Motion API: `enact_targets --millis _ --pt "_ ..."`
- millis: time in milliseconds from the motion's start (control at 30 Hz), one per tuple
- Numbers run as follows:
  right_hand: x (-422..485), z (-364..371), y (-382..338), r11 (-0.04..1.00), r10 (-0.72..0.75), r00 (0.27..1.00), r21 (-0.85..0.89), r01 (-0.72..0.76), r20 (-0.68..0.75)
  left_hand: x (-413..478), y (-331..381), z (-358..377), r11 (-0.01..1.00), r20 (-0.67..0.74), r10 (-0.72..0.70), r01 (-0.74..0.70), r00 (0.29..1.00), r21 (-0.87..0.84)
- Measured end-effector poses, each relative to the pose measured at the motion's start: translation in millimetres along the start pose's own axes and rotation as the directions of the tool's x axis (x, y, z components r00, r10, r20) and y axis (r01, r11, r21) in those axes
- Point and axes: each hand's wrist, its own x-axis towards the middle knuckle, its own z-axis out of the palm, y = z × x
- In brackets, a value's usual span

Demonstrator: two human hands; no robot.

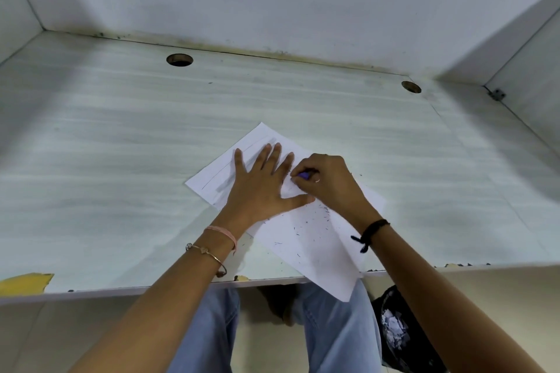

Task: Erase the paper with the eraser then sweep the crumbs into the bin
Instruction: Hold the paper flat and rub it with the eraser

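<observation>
We see the thin white sheet of paper [318, 239] lying askew on the pale wood-grain desk [121, 145], with its six o'clock corner hanging over the near edge. Our left hand [260, 188] lies flat on the sheet with its fingers spread wide, pinning it down. Our right hand [327, 182], just beside it at three o'clock, has its fingers curled tightly around a small purple eraser [304, 174], and only a sliver of the eraser shows.

We judge the paper light and floppy. It would likely skid or wrinkle under rubbing, so it is best held by a flat palm close to the rubbed spot, not by a pinch at an edge. The eraser looks small and is probably soft and grippy, so a pinch low on its body should suit it.

Grey pencil lines [236, 166] remain towards ten o'clock. Dark eraser crumbs [315, 221] lie scattered over the sheet towards five o'clock. They look nearly weightless, so a gentle sweep seems wiser than a brisk one. The black bag-lined bin [400, 333] stands under the desk at five o'clock.
</observation>
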Motion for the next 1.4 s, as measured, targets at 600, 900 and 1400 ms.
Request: enact_targets --millis 600,900,1400 --pt "7 2 5 1.0 0.0 1.0 -0.011 0.0 -0.018 -2 0 -3 1.0 0.014 -0.001 0.001 1.0 0.01" --pt "2 -5 30 0.91 0.292 0.945 0.347 -0.227 -0.146 -11 5 -4 0.999 0.015 -0.042 0.042 0.999 0.02" --pt "1 -4 20 0.972 0.16 0.982 0.192 -0.138 -0.1 12 15 5 1.0 -0.042 0.019 -0.018 0.999 0.007"
